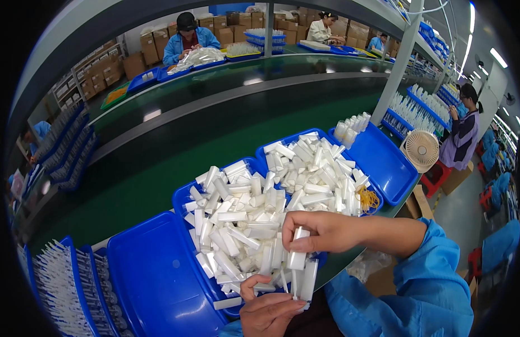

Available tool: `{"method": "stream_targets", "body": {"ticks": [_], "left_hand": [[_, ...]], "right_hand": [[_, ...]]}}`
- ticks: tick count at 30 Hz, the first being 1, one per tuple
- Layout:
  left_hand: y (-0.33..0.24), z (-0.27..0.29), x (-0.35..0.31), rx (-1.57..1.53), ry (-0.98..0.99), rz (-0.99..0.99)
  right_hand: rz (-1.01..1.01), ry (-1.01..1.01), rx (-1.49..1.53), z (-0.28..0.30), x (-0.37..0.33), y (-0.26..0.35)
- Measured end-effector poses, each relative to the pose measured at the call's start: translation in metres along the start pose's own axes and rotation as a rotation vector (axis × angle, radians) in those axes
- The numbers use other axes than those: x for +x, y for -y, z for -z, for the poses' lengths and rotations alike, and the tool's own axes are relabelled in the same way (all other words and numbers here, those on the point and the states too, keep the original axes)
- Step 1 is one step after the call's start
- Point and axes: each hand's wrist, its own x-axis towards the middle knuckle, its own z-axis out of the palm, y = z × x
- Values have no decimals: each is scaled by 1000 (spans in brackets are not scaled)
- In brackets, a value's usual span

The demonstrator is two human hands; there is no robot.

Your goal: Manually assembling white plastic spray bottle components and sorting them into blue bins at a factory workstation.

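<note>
My right hand pinches a white rectangular cap between thumb and fingers, with a thin white stem pointing down from it. Below, my left hand is closed around a clear-and-white rectangular tube that stands tilted; another thin white stem shows by its fingers. The stem under the cap reaches down to the left fingertips. Both hands are over the near edge of a blue tray heaped with white rectangular pieces. What lies inside the left palm is hidden.
Another heaped blue tray adjoins, with yellow rubber bands at its corner. Blue trays flank the heaps. Racks of white stemmed pieces stand left. A fan sits right. Several people work beyond the green belt.
</note>
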Motion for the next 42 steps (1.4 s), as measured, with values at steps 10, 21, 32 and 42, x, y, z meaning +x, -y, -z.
{"method": "stream_targets", "body": {"ticks": [10,21,32,42], "left_hand": [[2,4,4,116,164,-132],[19,-3,-7,110,-17,-4],[12,-1,-18,-303,-177,158],[8,5,-5,52,-116,-93]], "right_hand": [[109,145,-410,3,-15,16],[162,242,-269,14,0,-3],[-278,16,-1597,141,68,-46],[401,-320,-613,51,29,-11]]}}
